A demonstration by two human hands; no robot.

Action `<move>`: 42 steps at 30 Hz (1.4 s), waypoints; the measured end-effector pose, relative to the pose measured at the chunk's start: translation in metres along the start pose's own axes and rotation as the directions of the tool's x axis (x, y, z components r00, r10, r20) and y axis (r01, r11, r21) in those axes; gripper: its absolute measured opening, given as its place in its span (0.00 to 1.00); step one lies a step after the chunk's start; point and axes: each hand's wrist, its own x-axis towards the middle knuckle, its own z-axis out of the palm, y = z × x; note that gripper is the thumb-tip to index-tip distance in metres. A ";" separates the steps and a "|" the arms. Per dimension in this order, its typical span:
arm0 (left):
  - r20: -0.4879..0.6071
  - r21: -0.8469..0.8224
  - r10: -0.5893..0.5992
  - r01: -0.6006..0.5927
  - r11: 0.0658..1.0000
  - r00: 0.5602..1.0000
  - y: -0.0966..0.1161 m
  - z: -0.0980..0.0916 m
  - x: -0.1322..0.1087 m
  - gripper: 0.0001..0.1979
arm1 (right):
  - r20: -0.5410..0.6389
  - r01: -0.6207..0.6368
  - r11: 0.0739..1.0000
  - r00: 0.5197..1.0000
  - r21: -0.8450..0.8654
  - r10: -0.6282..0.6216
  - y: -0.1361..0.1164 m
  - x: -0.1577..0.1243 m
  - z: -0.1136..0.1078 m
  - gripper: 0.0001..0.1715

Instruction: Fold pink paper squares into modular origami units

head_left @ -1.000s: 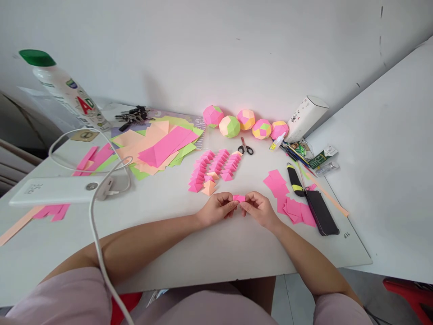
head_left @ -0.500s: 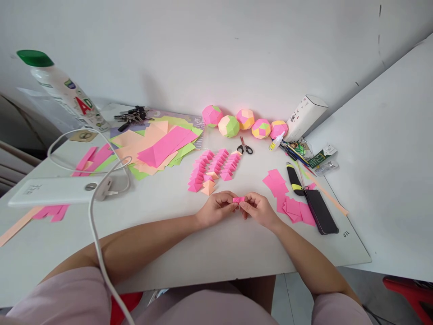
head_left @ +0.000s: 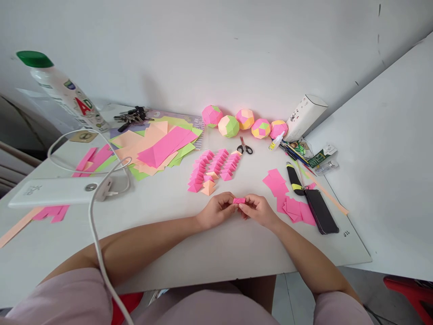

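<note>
A small folded pink paper piece (head_left: 239,200) is pinched between my two hands just above the white table (head_left: 189,253). My left hand (head_left: 216,210) grips its left end with curled fingers. My right hand (head_left: 257,210) grips its right end the same way. Just beyond my hands lie rows of folded pink and peach paper units (head_left: 213,169). Flat pink squares (head_left: 287,198) are spread to the right of my right hand.
Several coloured paper balls (head_left: 245,123) line the wall, with scissors (head_left: 245,146) in front. A stack of coloured sheets (head_left: 158,144) lies at left centre. A black phone (head_left: 321,211), a cutter (head_left: 295,179) and pens sit right. A white power bank (head_left: 54,191) with cable, keys (head_left: 132,116) and a bottle (head_left: 64,92) are left.
My hands have drawn slightly closer together on the pink piece, and it looks a little flatter. Nothing else on the table has moved.
</note>
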 end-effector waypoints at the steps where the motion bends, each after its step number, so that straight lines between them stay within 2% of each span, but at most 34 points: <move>1: 0.012 -0.007 -0.001 0.001 1.000 1.000 0.000 0.000 0.000 0.11 | 0.003 -0.005 1.000 1.000 0.004 0.005 0.000 0.000 0.000 0.11; 8: 0.021 0.059 0.005 -0.006 0.998 1.000 -0.002 0.000 -0.001 0.11 | 0.027 -0.027 1.000 0.999 -0.002 0.027 -0.002 -0.002 0.003 0.06; 13: 0.001 0.015 -0.018 0.018 1.000 1.000 0.004 0.001 -0.001 0.12 | 0.037 -0.020 0.999 0.999 -0.041 0.022 -0.004 -0.003 0.001 0.03; 19: -0.036 0.006 -0.086 0.086 0.996 0.996 0.010 0.002 0.001 0.15 | 0.041 -0.014 1.000 0.999 -0.019 0.015 -0.005 -0.002 -0.006 0.05; 28: -0.038 -0.034 -0.120 0.119 0.992 0.992 0.011 0.001 0.000 0.16 | 0.040 -0.001 1.000 0.999 0.018 0.000 -0.002 -0.002 -0.010 0.05; 36: -0.043 -0.026 -0.127 0.126 0.992 0.991 0.006 -0.001 0.003 0.18 | -0.013 0.119 0.979 0.993 0.164 -0.118 -0.003 0.001 -0.013 0.11; 39: -0.027 -0.044 -0.146 0.145 0.988 0.989 0.004 0.000 0.003 0.18 | 0.003 0.140 0.984 0.990 0.112 -0.141 -0.001 0.000 -0.008 0.11; 42: -0.011 -0.156 -0.171 0.167 0.974 0.985 0.003 0.001 0.004 0.16 | -0.053 0.209 0.978 0.977 0.013 -0.208 0.001 -0.001 -0.005 0.10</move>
